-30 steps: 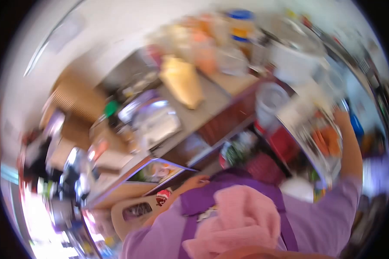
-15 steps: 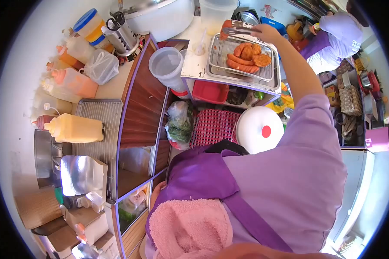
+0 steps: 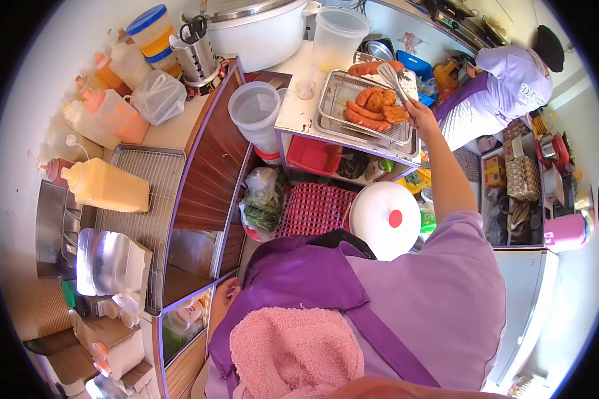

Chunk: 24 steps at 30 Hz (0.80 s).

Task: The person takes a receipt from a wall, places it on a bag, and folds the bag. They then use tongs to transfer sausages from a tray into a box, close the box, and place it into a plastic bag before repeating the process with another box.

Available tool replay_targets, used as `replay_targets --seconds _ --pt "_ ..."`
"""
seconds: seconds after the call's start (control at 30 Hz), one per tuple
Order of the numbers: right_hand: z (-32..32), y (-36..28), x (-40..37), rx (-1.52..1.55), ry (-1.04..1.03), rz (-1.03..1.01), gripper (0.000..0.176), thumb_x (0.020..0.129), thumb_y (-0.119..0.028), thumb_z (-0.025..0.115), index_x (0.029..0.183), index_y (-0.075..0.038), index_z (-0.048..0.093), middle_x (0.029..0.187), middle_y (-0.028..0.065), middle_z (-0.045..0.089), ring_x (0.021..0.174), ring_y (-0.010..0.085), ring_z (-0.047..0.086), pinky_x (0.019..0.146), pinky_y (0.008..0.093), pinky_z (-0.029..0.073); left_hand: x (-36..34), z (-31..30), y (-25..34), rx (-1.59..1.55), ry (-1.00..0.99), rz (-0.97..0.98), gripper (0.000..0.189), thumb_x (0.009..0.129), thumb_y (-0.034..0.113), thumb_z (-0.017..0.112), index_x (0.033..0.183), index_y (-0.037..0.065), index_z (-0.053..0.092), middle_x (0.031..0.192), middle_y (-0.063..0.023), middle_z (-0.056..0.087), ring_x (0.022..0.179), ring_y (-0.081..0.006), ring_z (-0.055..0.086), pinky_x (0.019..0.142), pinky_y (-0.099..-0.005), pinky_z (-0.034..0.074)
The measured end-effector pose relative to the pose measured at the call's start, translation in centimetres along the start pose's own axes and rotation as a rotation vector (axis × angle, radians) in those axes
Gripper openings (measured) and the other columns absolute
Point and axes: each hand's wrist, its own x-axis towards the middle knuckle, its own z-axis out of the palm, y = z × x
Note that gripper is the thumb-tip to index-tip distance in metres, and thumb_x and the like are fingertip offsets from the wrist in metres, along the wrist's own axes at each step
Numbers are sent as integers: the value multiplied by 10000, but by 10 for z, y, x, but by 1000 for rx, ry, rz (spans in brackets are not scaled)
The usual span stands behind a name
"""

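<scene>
My right hand (image 3: 420, 114) is closed around the handle of metal tongs (image 3: 394, 81) with a slotted head. The head overlaps a long reddish sausage (image 3: 363, 68) at the far edge of a wire basket (image 3: 333, 110). Inside the basket lie several more sausages (image 3: 366, 120) and orange-brown fried pieces (image 3: 381, 101). A metal tray (image 3: 406, 147) sits under the basket, on a worn white stand (image 3: 293, 120). Low at my side, my left hand (image 3: 227, 291) shows only in part beside the wooden cabinet, its fingers mostly hidden by my apron.
A clear bucket (image 3: 255, 110) stands left of the stand, and a white round lid (image 3: 385, 219) is below it. Sauce bottles (image 3: 110, 186) and a wire rack (image 3: 156, 173) line the left counter. Another person (image 3: 506, 83) in a purple shirt works at the back right.
My right hand has drawn back toward me and right, turning the tongs. The sausage formerly at the tongs now lies along the basket's far edge. The whole view has shifted slightly.
</scene>
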Motion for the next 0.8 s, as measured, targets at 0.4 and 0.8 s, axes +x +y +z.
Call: replay_targets --seconds 0.4,0.8 --pt "16 -9 -49 246 -122 -119 252 871 -246 530 1068 -92 561 773 -41 534 509 48 351 469 176 291 -25 -56 -6 -28 79 194 308 865 130 536 1149 18 500 1057 -96 563 936 -157 546 797 -271 428" --pt "52 -14 -75 344 -14 -108 186 885 -238 512 946 -64 540 703 -20 486 470 73 351 451 200 301 -22 -65 -15 4 102 187 290 857 110 544 1131 19 518 1035 -103 568 947 -166 546 798 -273 431"
